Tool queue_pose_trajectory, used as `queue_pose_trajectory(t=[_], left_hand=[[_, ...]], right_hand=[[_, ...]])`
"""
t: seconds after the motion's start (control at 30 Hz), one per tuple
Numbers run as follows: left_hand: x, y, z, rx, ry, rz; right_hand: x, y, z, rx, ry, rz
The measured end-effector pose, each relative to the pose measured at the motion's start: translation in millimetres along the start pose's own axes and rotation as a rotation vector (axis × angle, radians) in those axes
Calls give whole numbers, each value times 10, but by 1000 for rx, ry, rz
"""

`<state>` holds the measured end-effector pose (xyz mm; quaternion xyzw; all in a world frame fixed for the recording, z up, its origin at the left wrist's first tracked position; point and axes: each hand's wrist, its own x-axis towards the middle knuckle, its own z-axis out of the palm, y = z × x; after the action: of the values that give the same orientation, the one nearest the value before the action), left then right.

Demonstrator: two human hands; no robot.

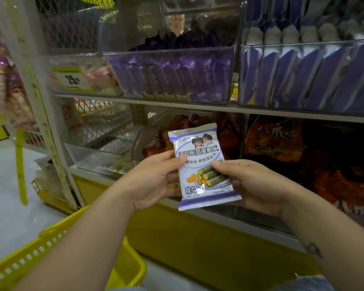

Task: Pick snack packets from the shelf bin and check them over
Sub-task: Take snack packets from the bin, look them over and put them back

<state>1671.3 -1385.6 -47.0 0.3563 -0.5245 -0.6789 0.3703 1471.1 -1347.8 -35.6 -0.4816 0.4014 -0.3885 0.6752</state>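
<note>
1. One yellow plastic shopping basket (29,255) is sitting nearest me, low on the left beneath the left forearm. The arm is hiding most of its inside, so I am not telling what it is carrying.
2. Both hands are holding a single white-and-purple foil snack packet (202,166) upright in front of the shelf, with the printed face turned toward me.
3. My left hand (156,179) is pinching the packet's left edge, thumb on the front and fingers behind. My right hand (254,185) is pinching the lower right side the same way.
4. I am judging the pick done for this packet and the check under way. The front is being read, and the back and seams are not showing to me.
5. Just behind the packet, a clear lower-shelf bin of orange and red bags (282,154) is lying untouched.
6. Farther up, a clear plastic bin of purple packets (170,78) is standing beside a second clear bin of purple-and-white packets (303,76). I am guessing one of them is the source.
7. Both are looking well stocked, so I am reckoning that most of the picking and checking is left.
</note>
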Motion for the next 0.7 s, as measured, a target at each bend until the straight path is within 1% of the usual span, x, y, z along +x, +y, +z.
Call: queue_pose_trajectory(t=[0.07, 0.1, 0.13, 0.17, 0.2, 0.27, 0.3, 0.37, 0.43, 0.5, 0.6, 0.7], left_hand=[[29, -14, 60, 76, 177, 114], [41, -25, 97, 159, 296, 195], [50, -35, 141, 230, 381, 275], [56, -51, 178, 271, 390, 347], [47, -62, 220, 273, 344, 392], [-20, -21, 314, 209, 204, 348], [-41, -10, 332, 164, 150, 309], [-18, -18, 304, 55, 96, 258], [-19, -6, 287, -17, 50, 203], [-57, 36, 275, -123, 39, 162], [-92, 74, 212, -325, -20, 90], [-106, 82, 169, -388, -126, 81]], right_hand=[[30, 15, 43, -32, 55, -73], [55, 30, 68, -71, 111, -134], [75, 44, 100, -132, 176, -205], [91, 57, 130, -206, 230, -284], [96, 63, 164, -271, 262, -357], [95, 82, 222, -333, 236, -454], [97, 91, 237, -313, 181, -461], [95, 104, 269, -248, 75, -426], [93, 106, 292, -271, 43, -406], [96, 107, 293, -318, 76, -408], [119, 83, 251, -316, 206, -421], [153, 77, 209, -244, 291, -374]])
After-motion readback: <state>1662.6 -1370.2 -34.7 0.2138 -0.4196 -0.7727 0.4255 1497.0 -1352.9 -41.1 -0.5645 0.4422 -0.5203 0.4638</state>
